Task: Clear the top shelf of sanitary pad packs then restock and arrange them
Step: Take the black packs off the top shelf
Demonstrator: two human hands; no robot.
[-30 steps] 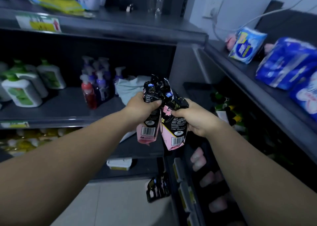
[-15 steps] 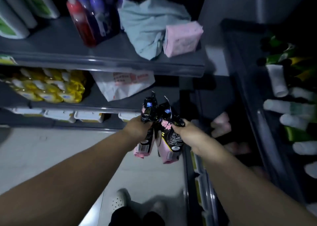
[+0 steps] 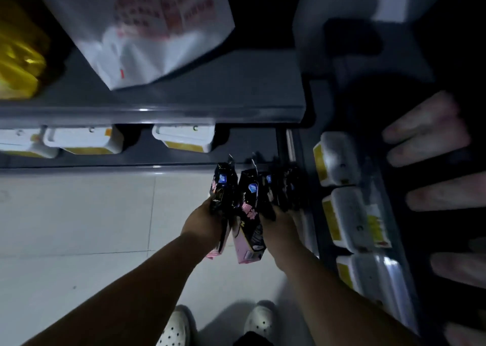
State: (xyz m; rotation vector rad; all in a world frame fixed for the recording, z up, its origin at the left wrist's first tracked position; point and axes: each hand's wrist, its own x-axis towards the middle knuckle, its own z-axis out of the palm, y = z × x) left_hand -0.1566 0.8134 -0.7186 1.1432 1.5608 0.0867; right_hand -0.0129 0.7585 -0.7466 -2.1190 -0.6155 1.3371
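Both hands hold black-and-pink sanitary pad packs low over the floor, near the corner where two shelf units meet. My left hand (image 3: 203, 221) grips one pack (image 3: 222, 190) from its left side. My right hand (image 3: 280, 221) grips a second pack (image 3: 249, 214), and more dark packs (image 3: 285, 188) stand bunched just right of it. The packs point upward, their pink bottoms hanging below my hands. The top shelf is out of view.
A grey shelf edge (image 3: 157, 111) runs above, bearing a white plastic bag (image 3: 147, 30) and yellow packs (image 3: 18, 64). White tubs (image 3: 184, 138) sit beneath it, and more white tubs (image 3: 347, 219) line the right unit. Pale tubes (image 3: 426, 130) lie far right. White floor tiles (image 3: 79, 214) and my shoes (image 3: 176, 327) are below.
The view has tilted steeply downward, from the upper shelves to the lowest shelves and floor. My hands have lowered with the packs still held in them.
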